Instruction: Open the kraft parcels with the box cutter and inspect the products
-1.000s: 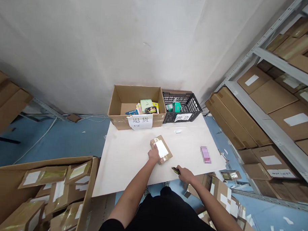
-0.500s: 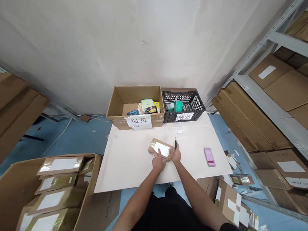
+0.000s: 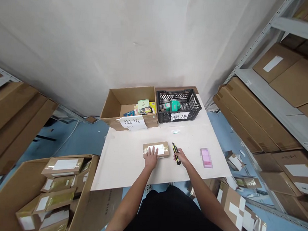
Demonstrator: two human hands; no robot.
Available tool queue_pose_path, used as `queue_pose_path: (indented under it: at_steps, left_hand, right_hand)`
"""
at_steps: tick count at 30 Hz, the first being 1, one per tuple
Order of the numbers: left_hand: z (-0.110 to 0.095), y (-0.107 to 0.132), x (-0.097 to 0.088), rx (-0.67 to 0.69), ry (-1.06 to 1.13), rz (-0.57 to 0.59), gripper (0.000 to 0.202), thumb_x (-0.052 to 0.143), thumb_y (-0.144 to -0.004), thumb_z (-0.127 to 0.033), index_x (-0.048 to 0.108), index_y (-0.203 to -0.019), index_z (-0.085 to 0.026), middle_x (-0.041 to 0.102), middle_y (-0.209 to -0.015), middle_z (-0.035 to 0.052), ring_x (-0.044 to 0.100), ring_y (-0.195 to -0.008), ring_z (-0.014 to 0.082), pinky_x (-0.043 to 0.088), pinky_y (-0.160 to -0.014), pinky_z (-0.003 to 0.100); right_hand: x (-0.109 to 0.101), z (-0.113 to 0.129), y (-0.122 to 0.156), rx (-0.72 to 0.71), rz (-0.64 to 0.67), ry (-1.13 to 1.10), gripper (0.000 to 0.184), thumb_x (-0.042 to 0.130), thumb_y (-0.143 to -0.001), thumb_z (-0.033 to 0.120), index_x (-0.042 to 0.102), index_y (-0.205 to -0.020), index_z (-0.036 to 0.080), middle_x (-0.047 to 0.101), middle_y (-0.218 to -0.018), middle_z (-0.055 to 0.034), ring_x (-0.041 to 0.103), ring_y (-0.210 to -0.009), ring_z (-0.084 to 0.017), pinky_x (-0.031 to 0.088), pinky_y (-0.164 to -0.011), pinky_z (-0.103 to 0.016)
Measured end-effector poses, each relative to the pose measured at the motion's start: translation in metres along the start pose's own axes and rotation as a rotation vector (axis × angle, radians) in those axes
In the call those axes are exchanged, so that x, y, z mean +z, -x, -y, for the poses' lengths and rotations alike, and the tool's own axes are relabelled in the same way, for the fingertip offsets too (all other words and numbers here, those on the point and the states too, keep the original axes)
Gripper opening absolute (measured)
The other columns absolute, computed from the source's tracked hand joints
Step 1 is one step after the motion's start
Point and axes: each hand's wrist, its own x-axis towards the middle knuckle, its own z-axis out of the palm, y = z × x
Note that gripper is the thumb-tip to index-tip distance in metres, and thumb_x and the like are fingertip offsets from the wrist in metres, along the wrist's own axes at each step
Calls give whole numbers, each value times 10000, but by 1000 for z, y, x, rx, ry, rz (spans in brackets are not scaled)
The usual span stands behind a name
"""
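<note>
A small taped cardboard box [image 3: 165,147] with a white label lies flat on the white table. My left hand [image 3: 151,159] rests on its near left part, fingers spread over the label and holding nothing. To the right of the box, my right hand [image 3: 181,157] is closed around a black and yellow utility knife [image 3: 174,148]. The knife points away from me, apart from the box. Whether its blade is out is too small to tell.
At the table's back stand an open cardboard box [image 3: 129,91] with small packs and a black plastic crate [image 3: 194,105] with green boxes. A blurred pink item [image 3: 206,157] lies right. A large carton [image 3: 93,174] of parcels stands left; shelves [image 3: 246,78] rise right.
The small box has turned to lie straighter and sits slightly further left. My right hand has come off it and moved right with the knife. My left hand now lies flat on the label.
</note>
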Motion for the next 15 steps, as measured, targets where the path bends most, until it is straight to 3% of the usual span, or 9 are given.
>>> queue_pose_path:
  at_steps: [3,6,10,15]
  left_hand:
    - [2,-1,9,4,2,-9,626,386,-1067,-422,271,-1675,-328,256,-1755,66,179,-1618,373,307,-1238,583]
    - [3,-2,12,-5,0,-18,627,383,-1066,-427,272,-1675,-326,258,-1754,69,181,-1618,372,320,-1235,583]
    - [3,-3,11,-22,-13,-18,623,393,-1066,-426,290,-1671,-318,269,-1751,71,195,-1613,379,340,-1226,575]
    - [1,-5,11,-35,-6,-14,607,413,-1065,-399,314,-1661,-335,282,-1746,73,209,-1609,375,347,-1220,572]
  right_hand:
    - [2,3,-5,59,23,144,316,639,-943,518,475,-912,250,569,-538,84,554,-370,-133,411,-403,-218]
    - [12,10,-14,54,62,253,317,556,-1011,489,466,-832,243,538,-490,83,524,-336,-115,384,-381,-202]
    - [20,16,-18,10,88,316,322,546,-1033,452,453,-806,244,525,-467,95,506,-319,-101,375,-384,-189]
    - [15,11,-6,-29,132,338,322,535,-1044,451,443,-813,247,508,-461,108,489,-316,-93,362,-388,-181]
